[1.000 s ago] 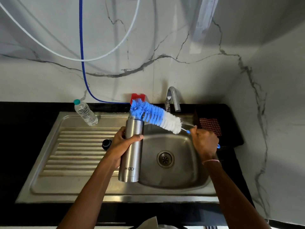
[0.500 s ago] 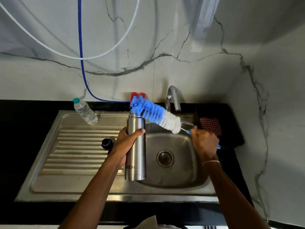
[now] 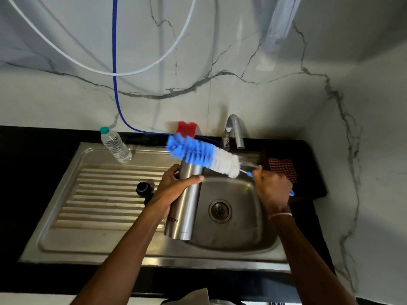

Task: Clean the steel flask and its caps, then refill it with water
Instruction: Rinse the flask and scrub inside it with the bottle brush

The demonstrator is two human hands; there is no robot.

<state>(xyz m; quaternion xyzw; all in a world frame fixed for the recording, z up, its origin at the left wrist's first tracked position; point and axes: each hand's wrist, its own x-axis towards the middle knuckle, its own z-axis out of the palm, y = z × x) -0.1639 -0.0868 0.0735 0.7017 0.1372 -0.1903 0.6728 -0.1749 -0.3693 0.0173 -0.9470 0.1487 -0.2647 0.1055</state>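
Brush [image 3: 204,156] lay crosswise over mouth of flask [image 3: 187,203], off its near-upright axis; right hand [image 3: 272,188] gripped brush handle, left hand [image 3: 176,187] gripped flask.

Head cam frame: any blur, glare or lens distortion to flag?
Head view: wide-angle bowing, the sink rim and black counter edges curve. Bottle brush slightly motion-smeared, worst at its wire stem. Steel flask sharp, with soft highlights, no blown glare, lettering legible. Counter detail crushed to near black. Light dim overall.
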